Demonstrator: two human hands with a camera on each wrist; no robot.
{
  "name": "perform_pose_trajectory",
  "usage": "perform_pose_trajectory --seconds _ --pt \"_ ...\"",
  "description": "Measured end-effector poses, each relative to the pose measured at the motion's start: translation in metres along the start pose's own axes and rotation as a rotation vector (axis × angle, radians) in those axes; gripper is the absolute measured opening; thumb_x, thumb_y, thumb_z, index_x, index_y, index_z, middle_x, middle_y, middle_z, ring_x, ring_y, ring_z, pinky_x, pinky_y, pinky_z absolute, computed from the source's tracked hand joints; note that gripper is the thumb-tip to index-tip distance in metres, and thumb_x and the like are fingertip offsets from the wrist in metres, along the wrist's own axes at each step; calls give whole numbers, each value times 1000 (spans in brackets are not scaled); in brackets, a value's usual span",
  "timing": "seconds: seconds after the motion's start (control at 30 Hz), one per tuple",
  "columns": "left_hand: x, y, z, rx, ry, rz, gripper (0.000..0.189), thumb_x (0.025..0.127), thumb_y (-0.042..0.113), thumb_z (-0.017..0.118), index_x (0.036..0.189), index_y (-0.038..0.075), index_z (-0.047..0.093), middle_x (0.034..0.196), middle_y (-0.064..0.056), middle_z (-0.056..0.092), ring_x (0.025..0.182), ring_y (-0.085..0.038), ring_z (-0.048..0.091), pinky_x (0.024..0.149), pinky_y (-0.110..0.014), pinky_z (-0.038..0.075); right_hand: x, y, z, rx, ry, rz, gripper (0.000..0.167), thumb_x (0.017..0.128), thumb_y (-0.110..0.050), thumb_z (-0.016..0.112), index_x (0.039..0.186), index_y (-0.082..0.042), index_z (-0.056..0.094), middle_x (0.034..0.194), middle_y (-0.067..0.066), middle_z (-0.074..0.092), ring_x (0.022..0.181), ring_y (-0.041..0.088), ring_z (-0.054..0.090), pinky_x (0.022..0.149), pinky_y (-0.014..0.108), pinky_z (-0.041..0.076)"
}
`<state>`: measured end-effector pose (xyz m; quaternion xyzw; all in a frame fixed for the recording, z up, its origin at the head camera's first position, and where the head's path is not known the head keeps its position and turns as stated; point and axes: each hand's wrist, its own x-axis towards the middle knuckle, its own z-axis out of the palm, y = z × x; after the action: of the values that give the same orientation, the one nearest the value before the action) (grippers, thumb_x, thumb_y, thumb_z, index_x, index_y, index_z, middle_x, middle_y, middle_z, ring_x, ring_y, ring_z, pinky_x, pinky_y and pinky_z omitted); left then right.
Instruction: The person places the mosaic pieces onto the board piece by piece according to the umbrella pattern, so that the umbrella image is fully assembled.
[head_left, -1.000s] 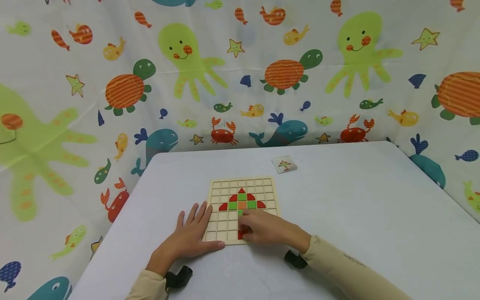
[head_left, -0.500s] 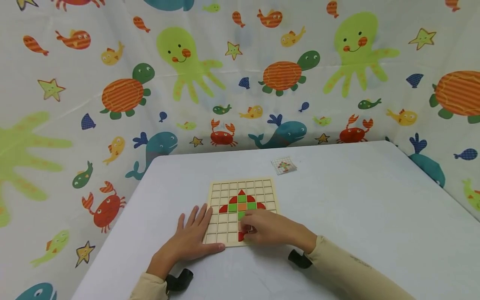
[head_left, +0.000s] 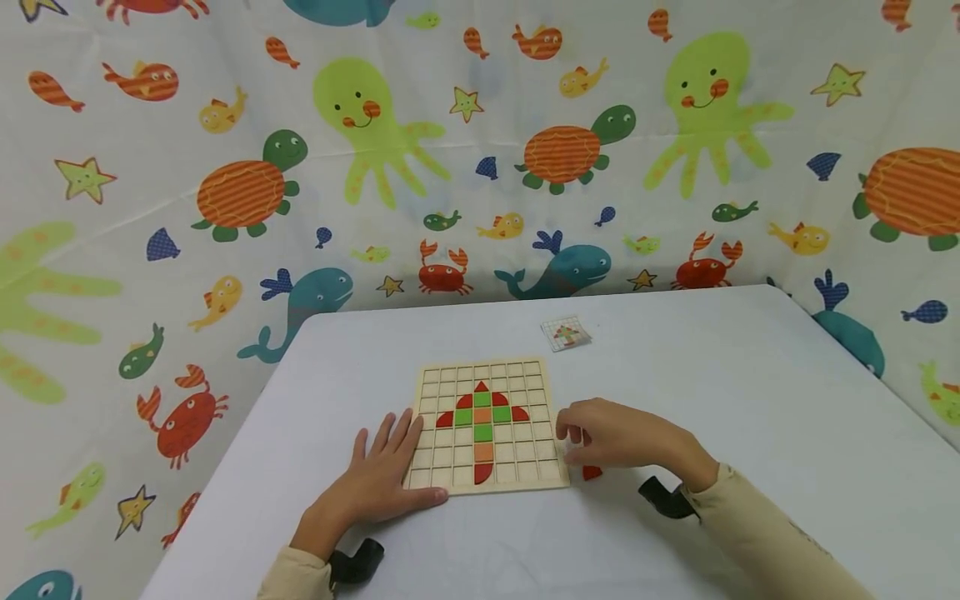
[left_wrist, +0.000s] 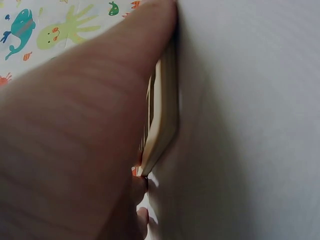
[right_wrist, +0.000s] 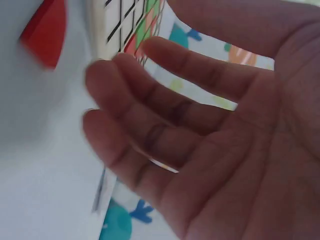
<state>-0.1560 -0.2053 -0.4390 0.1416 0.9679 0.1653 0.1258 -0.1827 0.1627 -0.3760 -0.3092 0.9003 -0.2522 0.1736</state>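
Note:
A wooden grid board (head_left: 450, 454) lies flat, with red, green and orange tiles set in a pattern of squares and rounded pieces. Fingers spread, my left hand (head_left: 382, 475) rests against the board's left edge, its thumb at the near corner. Just off the board's right edge is my right hand (head_left: 618, 433), fingers loosely bent with nothing between them in the right wrist view. Close under that hand, a loose red tile (head_left: 592, 472) lies on the table, partly covered in the head view; the right wrist view shows the red tile (right_wrist: 47, 32) apart from the fingertips.
A small pattern card (head_left: 566, 333) with a similar coloured design lies beyond the board on the white table (head_left: 712, 375). Behind the table hangs a curtain (head_left: 465, 83) printed with sea animals.
My right hand has left the board and moved right to the loose red tile. An orange tile and a rounded red tile below the green one are now uncovered. The left hand stays put.

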Motion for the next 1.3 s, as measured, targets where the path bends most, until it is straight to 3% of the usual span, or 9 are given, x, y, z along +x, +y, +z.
perform_pose_trajectory --seconds 0.13,0.37,0.63,0.97,1.3 --pt "0 -2 2 -4 -2 -7 125 83 78 72 170 4 23 178 -19 13 162 -46 1 121 -73 -7 -9 15 -1 -28 -44 78 24 90 -19 88 102 -12 68 85 -5 57 81 14 54 71 32 48" --pt "-1 -1 5 -8 -4 0 125 83 78 72 170 3 22 178 -19 13 162 -46 1 121 -73 -7 -11 24 6 -67 -60 106 36 84 -25 91 87 -15 57 80 -3 53 76 13 49 69 31 41" --pt "-1 -1 2 -3 9 8 124 84 77 73 170 2 23 177 -20 14 162 -47 2 121 -73 -6 -8 26 12 -96 -31 124 36 83 -21 91 83 -14 56 79 -3 53 74 13 48 67 31 42" --pt "-1 -3 4 -1 4 5 125 83 77 72 170 3 23 177 -20 14 162 -46 2 121 -73 -6 -7 23 11 -86 -21 99 30 86 -19 88 86 -15 59 78 -6 56 75 12 50 66 31 45" --pt "-1 -3 4 6 3 0 125 83 79 71 170 4 23 178 -19 13 162 -46 2 121 -73 -6 -1 22 6 -19 38 25 22 91 -9 83 100 -11 63 82 -7 60 76 11 55 68 27 51"
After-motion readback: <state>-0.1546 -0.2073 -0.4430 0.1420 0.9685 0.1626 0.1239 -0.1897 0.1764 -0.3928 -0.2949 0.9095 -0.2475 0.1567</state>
